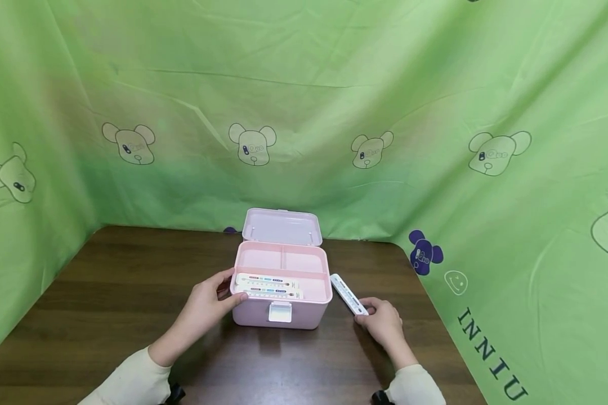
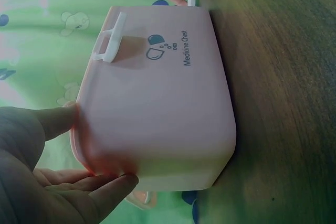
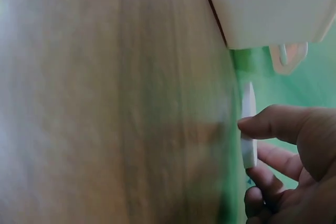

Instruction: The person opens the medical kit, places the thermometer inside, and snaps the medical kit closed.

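A pink medicine chest point(image 1: 304, 316), lettered "Medicine Chest" on its front, stands with its lid point(image 1: 282, 227) raised at the back. My left hand point(image 1: 206, 304) holds its front left corner, thumb at the front rim and fingers point(image 2: 113, 195) along the side wall. Two slim white cases point(image 1: 268, 287) with printed scales and coloured labels lie in the front compartment of the tray. To the right of the chest, my right hand point(image 1: 383, 322) pinches the near end of a similar slim white case point(image 1: 348, 294), which slants toward the chest.
Two back compartments point(image 1: 259, 256) of the tray sit behind a pink divider. A white latch point(image 1: 280, 311) hangs on the chest's front. The brown wooden table point(image 1: 147, 270) meets a green patterned cloth point(image 1: 304, 101) at the back and sides.
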`<state>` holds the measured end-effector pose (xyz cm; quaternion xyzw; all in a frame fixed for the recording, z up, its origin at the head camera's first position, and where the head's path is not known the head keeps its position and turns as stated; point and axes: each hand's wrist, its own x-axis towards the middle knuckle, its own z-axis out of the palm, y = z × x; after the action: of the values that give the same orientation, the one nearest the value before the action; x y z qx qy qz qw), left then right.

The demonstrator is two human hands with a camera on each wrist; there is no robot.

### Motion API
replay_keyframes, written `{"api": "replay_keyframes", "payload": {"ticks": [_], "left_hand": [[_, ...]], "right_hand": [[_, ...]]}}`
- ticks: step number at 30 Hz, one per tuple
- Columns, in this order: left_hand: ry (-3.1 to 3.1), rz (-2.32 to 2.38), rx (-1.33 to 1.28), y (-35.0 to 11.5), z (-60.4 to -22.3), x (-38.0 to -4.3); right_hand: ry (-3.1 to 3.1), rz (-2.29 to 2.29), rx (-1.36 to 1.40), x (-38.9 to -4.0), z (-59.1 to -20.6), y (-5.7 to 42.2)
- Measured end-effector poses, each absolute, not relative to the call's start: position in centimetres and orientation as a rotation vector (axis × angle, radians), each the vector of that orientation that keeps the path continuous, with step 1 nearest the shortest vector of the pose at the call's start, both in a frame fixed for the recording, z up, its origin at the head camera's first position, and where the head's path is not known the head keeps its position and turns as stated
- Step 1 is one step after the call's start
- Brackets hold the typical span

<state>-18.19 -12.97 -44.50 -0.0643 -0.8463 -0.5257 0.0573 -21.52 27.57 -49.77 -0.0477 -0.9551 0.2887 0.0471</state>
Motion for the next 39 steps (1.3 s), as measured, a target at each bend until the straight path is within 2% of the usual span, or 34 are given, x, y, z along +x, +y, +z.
{"api": "replay_keyframes", "payload": {"ticks": [39], "left_hand": [[-2.591, -1.580, -0.194, -12.9, -44.1, -18.0]], "right_hand": [[-2.573, 1.096, 0.320, -23.4, -44.7, 32.6]]}}
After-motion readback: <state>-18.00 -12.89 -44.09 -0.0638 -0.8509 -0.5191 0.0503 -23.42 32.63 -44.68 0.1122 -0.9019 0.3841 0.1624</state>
